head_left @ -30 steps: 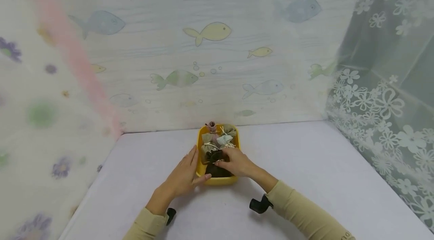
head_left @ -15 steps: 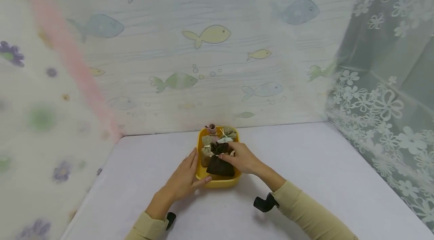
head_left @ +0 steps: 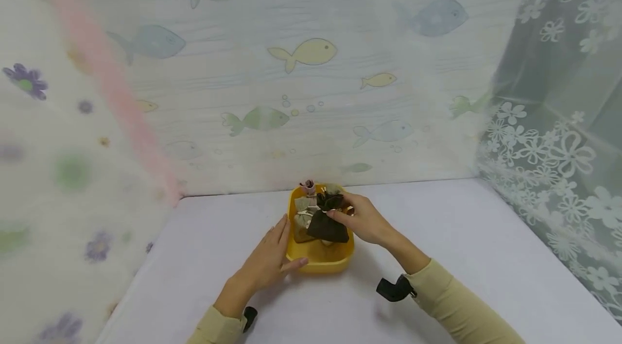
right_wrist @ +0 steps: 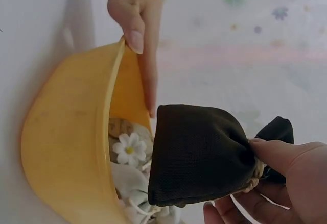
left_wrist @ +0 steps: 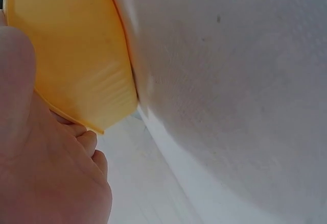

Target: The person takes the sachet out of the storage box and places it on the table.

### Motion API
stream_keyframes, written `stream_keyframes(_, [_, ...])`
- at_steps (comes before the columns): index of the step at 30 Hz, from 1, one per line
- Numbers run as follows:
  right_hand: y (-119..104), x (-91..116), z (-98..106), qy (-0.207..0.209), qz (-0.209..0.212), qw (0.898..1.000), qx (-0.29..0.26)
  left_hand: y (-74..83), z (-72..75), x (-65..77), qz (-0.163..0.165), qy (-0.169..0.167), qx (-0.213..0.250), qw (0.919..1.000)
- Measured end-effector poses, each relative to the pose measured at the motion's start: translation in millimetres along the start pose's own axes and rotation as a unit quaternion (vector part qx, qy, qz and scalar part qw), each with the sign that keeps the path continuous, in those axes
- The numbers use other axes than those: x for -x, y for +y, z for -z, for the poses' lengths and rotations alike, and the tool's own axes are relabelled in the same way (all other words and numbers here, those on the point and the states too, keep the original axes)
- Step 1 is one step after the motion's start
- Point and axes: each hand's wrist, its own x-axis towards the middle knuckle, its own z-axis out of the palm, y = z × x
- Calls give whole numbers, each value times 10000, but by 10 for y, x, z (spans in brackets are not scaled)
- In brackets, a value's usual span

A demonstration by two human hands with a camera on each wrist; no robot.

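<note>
A yellow plastic basin (head_left: 322,267) stands on the table, holding several small tied cloth pouches. My left hand (head_left: 264,260) rests against its left side with straight fingers, the thumb over the front rim. My right hand (head_left: 366,220) pinches a black drawstring pouch (head_left: 329,227) at its tied neck, thumb on one side and fingers on the other. In the right wrist view the pouch (right_wrist: 196,155) hangs clear above the rim. Beneath it are a pale pouch (right_wrist: 130,180) and a white flower with a yellow centre (right_wrist: 129,150). A beige pouch (head_left: 303,220) sits at the basin's left.
A pink pouch (head_left: 308,188) stands at the basin's back. White cloth covers the table (head_left: 204,247). Behind it hangs a fish-print curtain (head_left: 311,90), with flowered sheets (head_left: 549,155) at the sides. Black wrist mounts (head_left: 394,289) jut out below the sleeves.
My right hand has lifted the black pouch up from the front of the basin and moved it back and right. The basin's front floor now shows. My left hand stays at the rim.
</note>
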Motion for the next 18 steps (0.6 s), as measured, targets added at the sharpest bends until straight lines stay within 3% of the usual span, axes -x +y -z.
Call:
stream_keyframes(9, [38, 18, 168, 224, 120, 9997, 74, -33, 41, -20, -45, -8, -297, 9995])
stream_keyframes(14, [68, 19, 291, 366, 95, 9992, 104, 5, 36, -52, -30, 90, -200, 9998])
stream_keyframes(18, [123, 82, 324, 239, -40, 9997, 90, 21, -31, -9, 19, 65, -78, 9999])
